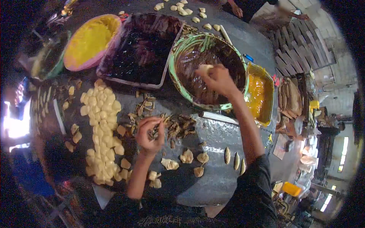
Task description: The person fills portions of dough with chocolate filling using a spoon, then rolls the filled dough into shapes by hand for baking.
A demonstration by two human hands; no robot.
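Note:
My right hand (218, 80) is closed on a pale piece of dough (205, 68), held over a green-rimmed round bowl (172, 72) with dark brown paste (190, 81) inside. My left hand (149, 133) hovers palm up, fingers loosely curled, thumb apart, and nothing visible between them. Under and beside it lies a pile of thin brown strips (178, 128). Several flattened dough pieces (186, 156) rest on the dark table (213, 140) nearer my body. Slim shaped dough pieces (227, 155) lie in a row by my right forearm.
A long heap of dough balls (102, 114) covers the left side. Beyond stand a tray of dark, glossy filling (163, 81) and a pink-rimmed basin with yellow contents (89, 43). An orange-filled tray (256, 93) sits right of the bowl. A co-worker's hand (236, 10) shows at the top.

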